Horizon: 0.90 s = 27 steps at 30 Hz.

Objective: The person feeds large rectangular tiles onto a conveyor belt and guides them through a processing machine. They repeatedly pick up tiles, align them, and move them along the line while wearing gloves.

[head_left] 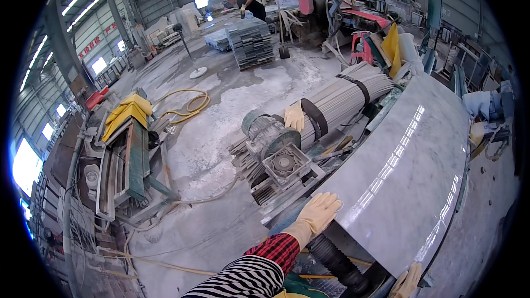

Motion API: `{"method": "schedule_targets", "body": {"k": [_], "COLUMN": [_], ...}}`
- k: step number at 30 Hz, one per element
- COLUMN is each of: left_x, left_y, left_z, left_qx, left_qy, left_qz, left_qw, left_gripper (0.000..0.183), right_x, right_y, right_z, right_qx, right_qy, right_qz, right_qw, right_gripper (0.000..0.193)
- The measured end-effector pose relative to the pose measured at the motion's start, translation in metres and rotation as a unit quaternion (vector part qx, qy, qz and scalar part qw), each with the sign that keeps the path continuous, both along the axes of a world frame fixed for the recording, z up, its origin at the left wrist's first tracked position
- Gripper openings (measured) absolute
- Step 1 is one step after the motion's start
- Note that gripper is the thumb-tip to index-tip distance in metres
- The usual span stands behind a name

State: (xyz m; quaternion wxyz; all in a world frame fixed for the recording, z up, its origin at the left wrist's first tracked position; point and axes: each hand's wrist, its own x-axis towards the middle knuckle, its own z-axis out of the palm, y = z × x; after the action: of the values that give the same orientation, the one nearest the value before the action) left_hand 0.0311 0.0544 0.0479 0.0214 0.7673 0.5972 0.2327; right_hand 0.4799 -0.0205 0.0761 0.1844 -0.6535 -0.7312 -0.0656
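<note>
A large polished pale grey stone slab [408, 165] lies flat in front of me, running away to the upper right. My left hand [317, 215], in a cream rubber glove, rests flat with fingers spread on the slab's near left corner. My right hand [407, 282], also gloved, touches the slab's near edge at the bottom of the view; only part of it shows, so its grip is unclear. My left sleeve is striped with a red plaid cuff.
A grey electric motor with gearbox [276, 146] sits left of the slab, beside a strapped bundle of thin stone strips [342, 99] with a glove lying on it. A yellow hose [190, 105] coils on the dusty floor. A person [251, 5] works far off near stacked slabs [251, 41].
</note>
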Motion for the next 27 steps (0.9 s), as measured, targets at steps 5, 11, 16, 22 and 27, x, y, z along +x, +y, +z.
{"method": "schedule_targets", "body": {"k": [5,11,16,22,27], "left_x": [0.0,0.0,0.0,-0.001,-0.002], "left_y": [-0.002,-0.004,-0.008,-0.01,-0.013], "left_z": [-0.001,0.003,0.011,0.002,0.006], "left_qx": [-0.003,-0.024,-0.034,-0.015,-0.018], "left_qy": [0.006,0.011,0.008,0.008,0.002], "left_qz": [0.004,0.002,-0.001,0.006,0.002], "left_qw": [1.0,1.0,0.999,1.0,1.0], "left_gripper": [0.044,0.044,0.043,0.043,0.043], "right_x": [-0.001,0.007,0.017,0.018,0.016], "right_y": [-0.003,-0.001,0.0,-0.004,-0.007], "right_z": [0.003,-0.013,-0.03,-0.032,-0.028], "right_qx": [-0.007,-0.007,-0.008,-0.028,-0.028], "right_qy": [0.002,0.004,0.035,0.042,0.035], "right_qz": [-0.006,-0.01,0.003,-0.008,-0.005], "right_qw": [1.0,1.0,0.999,0.999,0.999], "right_gripper": [0.038,0.04,0.044,0.045,0.044]}}
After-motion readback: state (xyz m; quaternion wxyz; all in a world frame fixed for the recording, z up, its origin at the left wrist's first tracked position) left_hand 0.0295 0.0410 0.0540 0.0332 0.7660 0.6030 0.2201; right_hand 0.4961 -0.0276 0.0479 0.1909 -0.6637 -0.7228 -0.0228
